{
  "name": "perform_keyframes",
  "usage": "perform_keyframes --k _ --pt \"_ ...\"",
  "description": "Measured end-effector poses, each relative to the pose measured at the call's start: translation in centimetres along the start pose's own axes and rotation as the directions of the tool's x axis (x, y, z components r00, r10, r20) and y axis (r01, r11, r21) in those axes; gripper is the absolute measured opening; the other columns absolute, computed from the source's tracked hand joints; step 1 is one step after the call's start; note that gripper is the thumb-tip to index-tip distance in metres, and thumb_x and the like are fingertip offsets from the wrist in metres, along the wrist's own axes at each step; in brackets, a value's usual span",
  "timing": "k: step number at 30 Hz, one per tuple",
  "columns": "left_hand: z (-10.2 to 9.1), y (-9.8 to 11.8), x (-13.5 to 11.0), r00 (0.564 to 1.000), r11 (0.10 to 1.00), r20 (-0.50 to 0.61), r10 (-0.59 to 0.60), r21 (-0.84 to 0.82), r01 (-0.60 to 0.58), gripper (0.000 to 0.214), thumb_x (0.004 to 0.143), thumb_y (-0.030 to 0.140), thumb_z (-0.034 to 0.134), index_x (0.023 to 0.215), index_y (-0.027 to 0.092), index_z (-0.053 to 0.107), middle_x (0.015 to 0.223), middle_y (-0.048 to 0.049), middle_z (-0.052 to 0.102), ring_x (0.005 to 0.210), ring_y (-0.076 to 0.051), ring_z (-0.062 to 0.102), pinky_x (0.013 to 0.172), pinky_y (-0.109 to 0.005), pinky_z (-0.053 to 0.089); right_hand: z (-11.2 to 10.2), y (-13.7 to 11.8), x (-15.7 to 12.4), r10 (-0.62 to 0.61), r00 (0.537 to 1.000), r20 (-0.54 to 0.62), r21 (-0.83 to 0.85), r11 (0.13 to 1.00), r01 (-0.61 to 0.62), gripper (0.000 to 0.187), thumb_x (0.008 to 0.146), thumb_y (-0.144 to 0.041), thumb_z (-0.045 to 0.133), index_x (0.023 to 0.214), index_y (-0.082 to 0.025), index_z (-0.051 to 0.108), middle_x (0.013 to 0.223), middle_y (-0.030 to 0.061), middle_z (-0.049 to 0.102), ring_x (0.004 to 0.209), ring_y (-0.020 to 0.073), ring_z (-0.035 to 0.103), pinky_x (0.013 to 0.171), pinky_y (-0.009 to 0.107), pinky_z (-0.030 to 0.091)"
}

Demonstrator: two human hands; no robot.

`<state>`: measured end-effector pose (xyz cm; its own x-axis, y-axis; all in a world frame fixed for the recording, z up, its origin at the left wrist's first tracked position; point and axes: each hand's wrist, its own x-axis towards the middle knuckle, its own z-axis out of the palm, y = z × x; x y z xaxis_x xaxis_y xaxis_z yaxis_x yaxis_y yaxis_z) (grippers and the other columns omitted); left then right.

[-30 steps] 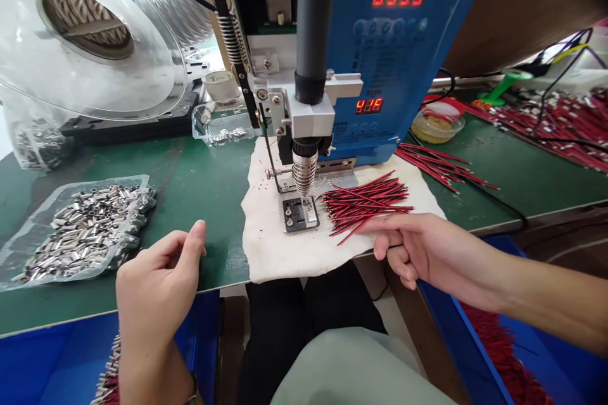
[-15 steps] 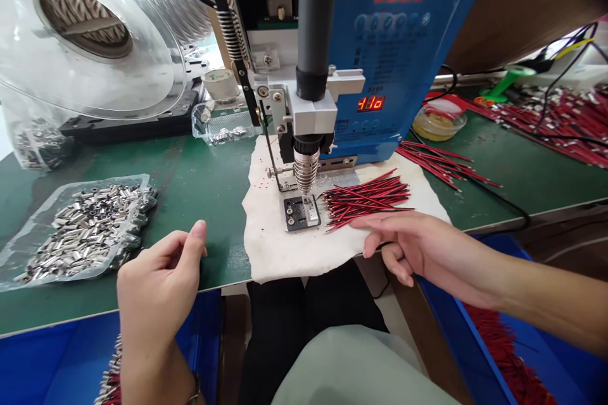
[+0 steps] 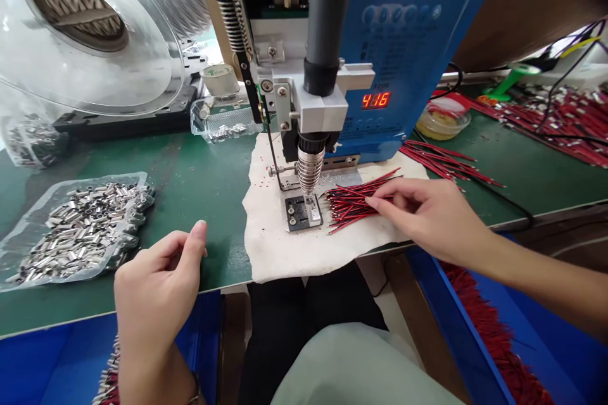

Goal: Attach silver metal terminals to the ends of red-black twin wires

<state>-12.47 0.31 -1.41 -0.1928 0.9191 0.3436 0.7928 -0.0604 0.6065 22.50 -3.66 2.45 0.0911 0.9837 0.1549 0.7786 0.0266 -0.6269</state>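
Note:
My left hand (image 3: pixel 154 294) rests at the table's front edge, fingers curled and thumb pressed over them; whatever they may hold is hidden. To the right, my right hand (image 3: pixel 425 212) reaches over a bundle of short red and black wires (image 3: pixel 349 202), its thumb and forefinger pinching at the wires. That bundle lies on a cream cloth (image 3: pixel 294 259). Just left of it sits a small black metal fixture (image 3: pixel 298 214), beneath the coiled tip (image 3: pixel 310 168) of a soldering machine (image 3: pixel 403 44).
A clear plastic tray (image 3: pixel 21 221) of small metal motors stands at left. Behind it is a big clear spool (image 3: pixel 147 69). More red wires (image 3: pixel 451 161) lie at right beside a round tub (image 3: pixel 441 120). A blue bin (image 3: pixel 456 329) of red wires sits below the table edge.
My right hand has moved up and onto the wire bundle, its fingers closing to a pinch. My left hand stays almost in place. The view has shifted slightly.

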Motion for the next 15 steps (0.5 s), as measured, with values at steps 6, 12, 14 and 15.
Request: perform_keyframes --k 6,12,14,15 --pt "-0.1 0.0 0.0 1.0 1.0 -0.001 0.009 0.005 -0.009 0.041 0.085 0.05 0.065 0.057 0.021 0.062 0.043 0.0053 0.04 0.045 -0.01 0.038 0.048 -0.024 0.031 -0.5 1.4 2.1 -0.147 0.989 0.012 -0.209 0.967 0.146 0.014 0.087 -0.035 0.071 0.09 -0.026 0.081 0.077 0.0019 0.071 0.063 0.0166 0.058 0.059 0.031 0.039" --pt "-0.1 0.4 0.0 0.999 0.999 0.012 -0.03 0.02 0.03 0.041 0.084 0.05 0.064 0.056 0.021 0.062 0.044 0.0045 0.042 0.046 -0.011 0.039 0.049 -0.025 0.031 -0.7 0.8 3.3 -0.208 0.977 0.052 -0.243 0.946 0.214 0.016 0.089 -0.036 0.069 0.089 -0.025 0.081 0.088 0.0037 0.074 0.066 0.0165 0.06 0.063 0.032 0.042" --pt "-0.1 0.5 0.1 0.999 0.999 0.021 -0.038 0.031 0.037 0.041 0.085 0.05 0.063 0.057 0.021 0.062 0.044 0.0042 0.043 0.047 -0.011 0.04 0.049 -0.025 0.032 -0.6 0.5 3.7 -0.21 0.975 0.068 -0.217 0.951 0.22 0.018 0.091 -0.036 0.067 0.089 -0.025 0.081 0.092 0.005 0.074 0.07 0.0177 0.061 0.066 0.033 0.043" --pt "-0.1 0.6 0.1 0.999 0.999 0.02 -0.034 0.039 0.034 0.04 0.085 0.05 0.063 0.057 0.021 0.062 0.044 0.0041 0.042 0.047 -0.012 0.04 0.05 -0.025 0.032 -0.6 0.3 3.9 -0.213 0.974 0.077 -0.205 0.953 0.224 0.019 0.091 -0.037 0.066 0.089 -0.024 0.081 0.093 0.0055 0.074 0.072 0.0184 0.062 0.066 0.034 0.044"
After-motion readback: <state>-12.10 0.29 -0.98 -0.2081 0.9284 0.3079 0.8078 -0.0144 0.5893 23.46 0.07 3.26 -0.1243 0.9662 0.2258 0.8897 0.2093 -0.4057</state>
